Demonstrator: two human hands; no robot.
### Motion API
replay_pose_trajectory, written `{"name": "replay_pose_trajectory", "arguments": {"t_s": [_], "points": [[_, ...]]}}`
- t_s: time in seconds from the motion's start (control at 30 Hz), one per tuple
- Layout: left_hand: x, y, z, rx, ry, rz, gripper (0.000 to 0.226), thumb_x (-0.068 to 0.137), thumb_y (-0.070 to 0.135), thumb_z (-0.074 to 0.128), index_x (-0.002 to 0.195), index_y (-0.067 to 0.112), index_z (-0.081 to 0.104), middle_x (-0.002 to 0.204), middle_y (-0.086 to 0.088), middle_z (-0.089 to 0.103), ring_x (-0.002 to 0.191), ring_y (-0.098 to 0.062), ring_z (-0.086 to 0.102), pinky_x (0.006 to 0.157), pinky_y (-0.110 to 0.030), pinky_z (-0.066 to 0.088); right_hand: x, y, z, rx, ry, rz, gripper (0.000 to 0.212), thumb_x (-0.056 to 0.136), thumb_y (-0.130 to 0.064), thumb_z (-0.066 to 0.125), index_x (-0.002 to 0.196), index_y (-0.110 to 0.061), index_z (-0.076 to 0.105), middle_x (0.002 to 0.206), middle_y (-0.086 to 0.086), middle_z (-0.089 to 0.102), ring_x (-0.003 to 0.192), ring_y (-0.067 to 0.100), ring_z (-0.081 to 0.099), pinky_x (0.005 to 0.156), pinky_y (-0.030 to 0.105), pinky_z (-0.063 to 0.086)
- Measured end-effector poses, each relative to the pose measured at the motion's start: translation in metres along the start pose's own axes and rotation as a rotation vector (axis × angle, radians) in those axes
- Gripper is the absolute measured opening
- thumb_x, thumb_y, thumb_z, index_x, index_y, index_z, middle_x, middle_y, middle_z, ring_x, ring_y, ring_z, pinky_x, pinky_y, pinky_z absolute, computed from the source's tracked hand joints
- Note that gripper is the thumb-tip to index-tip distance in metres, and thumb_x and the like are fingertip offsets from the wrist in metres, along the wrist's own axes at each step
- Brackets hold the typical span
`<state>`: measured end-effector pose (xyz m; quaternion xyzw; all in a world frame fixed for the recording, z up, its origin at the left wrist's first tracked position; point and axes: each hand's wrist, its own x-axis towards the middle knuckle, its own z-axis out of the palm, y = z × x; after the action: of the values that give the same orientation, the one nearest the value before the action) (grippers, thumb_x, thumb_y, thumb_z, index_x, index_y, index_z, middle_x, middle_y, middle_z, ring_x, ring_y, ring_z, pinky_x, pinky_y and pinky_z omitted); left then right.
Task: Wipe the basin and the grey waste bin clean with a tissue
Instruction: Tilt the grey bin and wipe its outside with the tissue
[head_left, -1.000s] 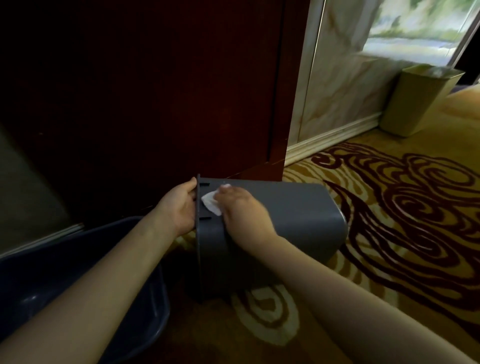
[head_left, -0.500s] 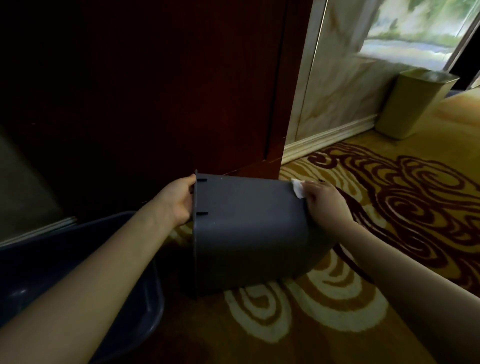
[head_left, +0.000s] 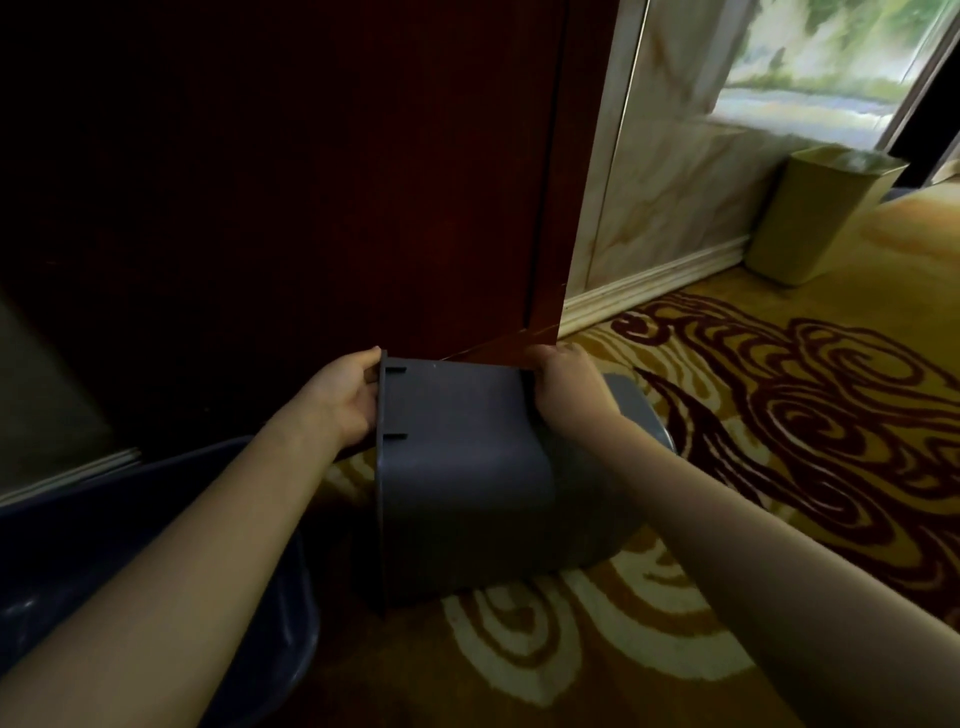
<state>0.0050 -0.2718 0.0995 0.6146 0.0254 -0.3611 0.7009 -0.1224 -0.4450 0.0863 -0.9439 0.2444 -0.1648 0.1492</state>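
Observation:
The grey waste bin (head_left: 467, 467) lies on its side on the carpet, its open rim facing left. My left hand (head_left: 343, 400) grips that rim at its upper edge. My right hand (head_left: 569, 387) is curled over the bin's far top edge, about midway along the body. The tissue is hidden under that hand. The dark blue basin (head_left: 104, 514) sits at the lower left, partly behind my left forearm, and neither hand touches it.
A dark red wooden panel (head_left: 311, 182) stands right behind the bin. To the right are a marble wall with a white skirting board (head_left: 654, 280) and an olive-yellow bin (head_left: 815, 218) against it. Patterned carpet (head_left: 805, 415) spreads to the right.
My right hand swept the tissue from the rim to the bin's base end, then came back to the middle of the top edge. The tissue went out of sight. My left hand stayed on the rim.

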Motion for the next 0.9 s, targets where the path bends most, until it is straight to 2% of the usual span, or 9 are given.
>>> {"name": "replay_pose_trajectory", "arguments": {"t_s": [0.13, 0.27, 0.33, 0.43, 0.53, 0.63, 0.77, 0.83, 0.9], "points": [[0.002, 0.002, 0.0, 0.014, -0.018, -0.013, 0.026, 0.097, 0.028, 0.041, 0.083, 0.014, 0.057, 0.082, -0.007, 0.062, 0.075, -0.021, 0.061, 0.058, -0.035, 0.046, -0.016, 0.043, -0.019, -0.07, -0.051, -0.039, 0.029, 0.095, -0.02, 0.045, 0.123, -0.016, 0.054, 0.13, 0.008, 0.056, 0.127, 0.027, 0.042, 0.101, 0.04, 0.038], [0.006, 0.004, 0.003, 0.005, 0.024, 0.005, 0.023, 0.096, 0.024, 0.043, 0.08, 0.013, 0.056, 0.078, -0.006, 0.06, 0.07, -0.019, 0.06, 0.054, -0.033, 0.047, -0.031, 0.065, -0.024, -0.133, -0.15, -0.07, 0.038, 0.096, -0.026, 0.044, 0.134, -0.024, 0.046, 0.147, 0.0, 0.041, 0.138, 0.025, 0.028, 0.111, 0.043, 0.028], [0.008, 0.004, 0.004, 0.002, 0.042, 0.017, 0.022, 0.096, 0.023, 0.044, 0.08, 0.013, 0.055, 0.079, -0.005, 0.06, 0.07, -0.018, 0.06, 0.053, -0.031, 0.048, -0.034, 0.071, -0.027, -0.128, -0.158, -0.1, 0.038, 0.095, -0.024, 0.046, 0.133, -0.024, 0.047, 0.146, 0.001, 0.041, 0.135, 0.023, 0.033, 0.109, 0.04, 0.031], [0.009, 0.004, 0.007, -0.005, 0.05, 0.016, 0.023, 0.096, 0.024, 0.043, 0.08, 0.013, 0.054, 0.08, -0.005, 0.06, 0.071, -0.018, 0.06, 0.054, -0.032, 0.047, -0.032, 0.07, -0.031, -0.002, -0.059, -0.069, 0.029, 0.094, -0.021, 0.051, 0.122, -0.019, 0.058, 0.129, 0.005, 0.058, 0.114, 0.018, 0.055, 0.094, 0.031, 0.044], [0.005, 0.005, 0.009, 0.016, 0.049, 0.006, 0.027, 0.098, 0.024, 0.041, 0.076, 0.012, 0.053, 0.078, -0.007, 0.059, 0.069, -0.019, 0.059, 0.054, -0.033, 0.046, -0.02, 0.044, -0.025, 0.096, 0.057, -0.032, 0.027, 0.093, -0.026, 0.052, 0.117, -0.016, 0.06, 0.113, 0.004, 0.066, 0.099, 0.014, 0.061, 0.08, 0.024, 0.045], [0.002, 0.007, 0.008, 0.019, 0.031, 0.001, 0.028, 0.097, 0.021, 0.038, 0.075, 0.011, 0.052, 0.077, -0.008, 0.058, 0.069, -0.02, 0.057, 0.056, -0.033, 0.044, -0.002, -0.014, -0.008, 0.224, 0.135, -0.162, 0.028, 0.093, -0.024, 0.053, 0.119, -0.016, 0.059, 0.115, 0.003, 0.064, 0.103, 0.014, 0.058, 0.084, 0.024, 0.044], [-0.002, 0.007, 0.006, -0.008, 0.021, 0.01, 0.029, 0.095, 0.018, 0.037, 0.073, 0.01, 0.053, 0.06, -0.008, 0.062, 0.063, -0.019, 0.054, 0.053, -0.03, 0.044, 0.011, -0.084, 0.016, 0.272, -0.033, -0.393, 0.03, 0.095, -0.013, 0.048, 0.122, -0.011, 0.059, 0.123, 0.007, 0.062, 0.113, 0.023, 0.052, 0.097, 0.034, 0.041], [-0.002, 0.004, 0.003, -0.002, 0.007, -0.01, 0.031, 0.096, 0.024, 0.037, 0.075, 0.01, 0.056, 0.046, -0.004, 0.066, 0.062, -0.019, 0.057, 0.049, -0.028, 0.046, 0.011, -0.089, 0.02, 0.259, -0.079, -0.451, 0.03, 0.095, -0.011, 0.046, 0.122, -0.01, 0.06, 0.124, 0.008, 0.064, 0.113, 0.025, 0.052, 0.095, 0.03, 0.036], [-0.003, 0.002, 0.002, -0.005, -0.009, -0.052, 0.036, 0.097, 0.036, 0.038, 0.081, 0.01, 0.058, 0.05, -0.004, 0.069, 0.063, -0.019, 0.061, 0.047, -0.026, 0.048, 0.008, -0.075, 0.016, 0.26, -0.086, -0.456, 0.03, 0.095, -0.015, 0.048, 0.122, -0.012, 0.061, 0.124, 0.006, 0.064, 0.114, 0.022, 0.053, 0.095, 0.024, 0.034]]}}
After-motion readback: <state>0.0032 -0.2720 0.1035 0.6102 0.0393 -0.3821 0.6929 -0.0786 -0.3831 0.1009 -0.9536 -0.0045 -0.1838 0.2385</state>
